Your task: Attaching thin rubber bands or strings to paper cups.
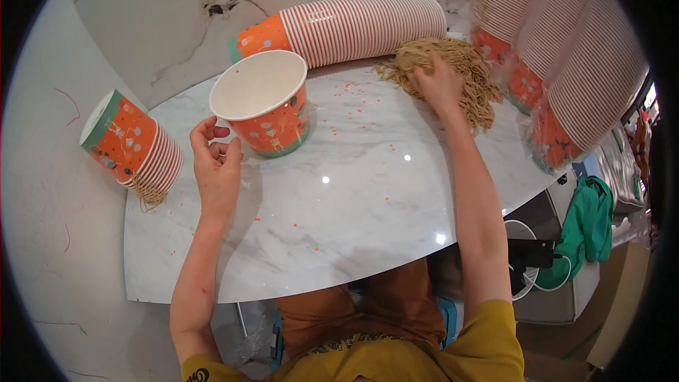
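A large white-lined paper tub [263, 106], orange with a green base band, stands upright on the marble-look table. Beside its left wall is my left hand [216, 166], fingers loosely bent and apart, holding nothing; whether a fingertip touches the tub I cannot tell. Farther right, my right hand [440, 85] reaches into a tangled heap of tan strands [477, 88], like cord or noodles. Its fingers are bent down into the heap and close on some strands, with the tips partly hidden.
Behind lies a long nested stack of paper tubs [364, 28]. Wrapped stacks [590, 74] stand at the right. A shorter stack [134, 141] sits upside down at the left, strands under it. Orange specks dot the table [353, 205]. A green cloth [587, 219] hangs lower right.
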`<action>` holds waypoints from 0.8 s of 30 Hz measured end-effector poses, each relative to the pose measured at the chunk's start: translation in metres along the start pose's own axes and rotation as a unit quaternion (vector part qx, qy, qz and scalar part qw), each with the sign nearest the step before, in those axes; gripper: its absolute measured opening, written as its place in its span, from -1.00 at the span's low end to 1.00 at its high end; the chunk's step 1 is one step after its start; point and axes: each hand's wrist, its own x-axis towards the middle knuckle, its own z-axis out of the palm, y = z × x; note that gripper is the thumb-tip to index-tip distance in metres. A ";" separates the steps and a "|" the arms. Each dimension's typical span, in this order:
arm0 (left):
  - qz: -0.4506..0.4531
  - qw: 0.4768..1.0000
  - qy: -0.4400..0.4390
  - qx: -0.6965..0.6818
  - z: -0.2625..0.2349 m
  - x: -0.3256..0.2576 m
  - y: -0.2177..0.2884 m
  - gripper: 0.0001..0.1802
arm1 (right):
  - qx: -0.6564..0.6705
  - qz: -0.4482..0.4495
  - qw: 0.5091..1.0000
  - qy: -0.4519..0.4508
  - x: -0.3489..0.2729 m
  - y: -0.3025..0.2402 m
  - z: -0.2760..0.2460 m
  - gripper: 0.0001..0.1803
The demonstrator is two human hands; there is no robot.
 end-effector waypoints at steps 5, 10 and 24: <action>-0.005 1.000 -0.020 -0.004 0.001 -0.001 -0.001 -0.49 | -0.043 -0.081 0.995 -0.035 -0.019 -0.031 0.012 -0.34; 0.008 1.000 -0.026 -0.007 0.000 -0.002 -0.004 -0.50 | 0.022 -0.105 0.994 -0.020 -0.010 -0.027 -0.006 -0.36; 0.149 0.988 0.006 0.035 0.003 -0.020 0.011 -0.66 | 0.282 0.072 0.956 -0.049 0.022 0.027 -0.022 -0.80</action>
